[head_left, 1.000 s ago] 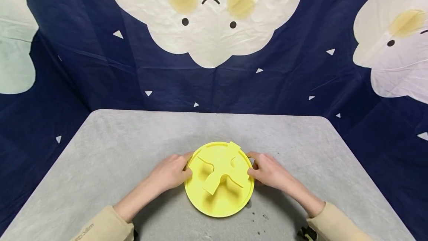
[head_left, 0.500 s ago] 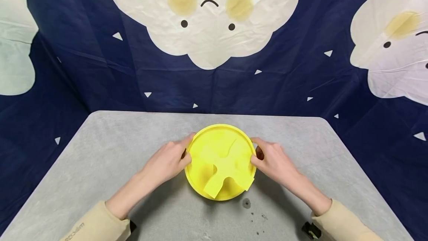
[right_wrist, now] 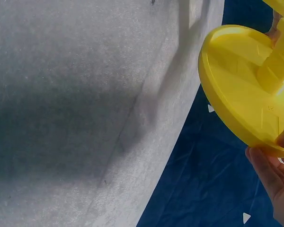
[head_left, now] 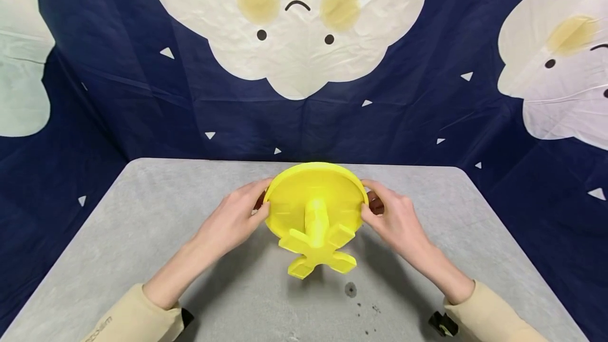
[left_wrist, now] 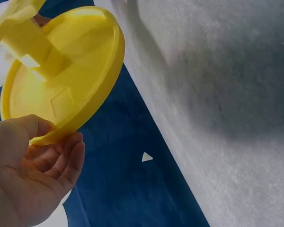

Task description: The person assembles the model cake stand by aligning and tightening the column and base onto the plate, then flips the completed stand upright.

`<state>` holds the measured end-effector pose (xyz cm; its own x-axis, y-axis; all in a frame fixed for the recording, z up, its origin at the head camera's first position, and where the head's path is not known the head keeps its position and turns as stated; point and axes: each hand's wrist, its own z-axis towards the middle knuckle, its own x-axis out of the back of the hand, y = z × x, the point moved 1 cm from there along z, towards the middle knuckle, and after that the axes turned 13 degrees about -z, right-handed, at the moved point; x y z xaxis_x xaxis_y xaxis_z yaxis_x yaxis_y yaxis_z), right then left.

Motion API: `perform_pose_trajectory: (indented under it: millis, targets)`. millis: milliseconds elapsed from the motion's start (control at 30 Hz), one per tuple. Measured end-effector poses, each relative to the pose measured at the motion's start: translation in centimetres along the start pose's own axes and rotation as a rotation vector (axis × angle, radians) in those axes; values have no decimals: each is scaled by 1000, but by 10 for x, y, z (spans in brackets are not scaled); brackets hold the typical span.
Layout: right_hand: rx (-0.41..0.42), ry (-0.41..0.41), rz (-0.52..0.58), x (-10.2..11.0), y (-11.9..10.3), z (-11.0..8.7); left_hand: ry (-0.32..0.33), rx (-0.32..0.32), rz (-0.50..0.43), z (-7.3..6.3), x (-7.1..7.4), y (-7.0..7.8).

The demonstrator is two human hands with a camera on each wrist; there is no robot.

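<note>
A yellow plastic disc (head_left: 291,194) with a raised rim is held up over the table. From its middle a thick post (head_left: 315,221) sticks out toward me and downward, ending in a four-armed cross (head_left: 319,257). My left hand (head_left: 235,219) pinches the disc's left edge, thumb on the inner face and fingers behind. On the opposite edge my right hand (head_left: 398,219) pinches it the same way. Faint embossed marks show on the disc (left_wrist: 92,56) in the left wrist view. The disc's back face is hidden from the head view.
A grey table (head_left: 190,183) lies beneath, with a dark round spot (head_left: 350,290) and several small specks near its front. Dark blue fabric (head_left: 142,104) with white clouds and small triangles hangs behind and at both sides.
Both hands have moved farther away from me with the disc. It has tipped so that the far rim rises and the post with its cross now points toward me and down.
</note>
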<state>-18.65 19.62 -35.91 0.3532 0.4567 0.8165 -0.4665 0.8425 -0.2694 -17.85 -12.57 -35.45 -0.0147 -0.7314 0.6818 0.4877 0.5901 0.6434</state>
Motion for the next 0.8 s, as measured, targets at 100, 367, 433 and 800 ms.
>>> perform_pose_trajectory:
  millis: [100, 367, 433, 800]
  targets:
    - [-3, 23, 37, 0, 0, 0, 2, 15, -29, 0, 1, 0]
    - [28, 114, 88, -3, 3, -3, 67, -29, -15, 0, 5, 1]
    - [37, 136, 66, -3, 3, -4, 90, -61, 5, 0, 5, 0]
    - [94, 171, 80, -4, 4, -6, 174, -180, 35, 0, 5, -6]
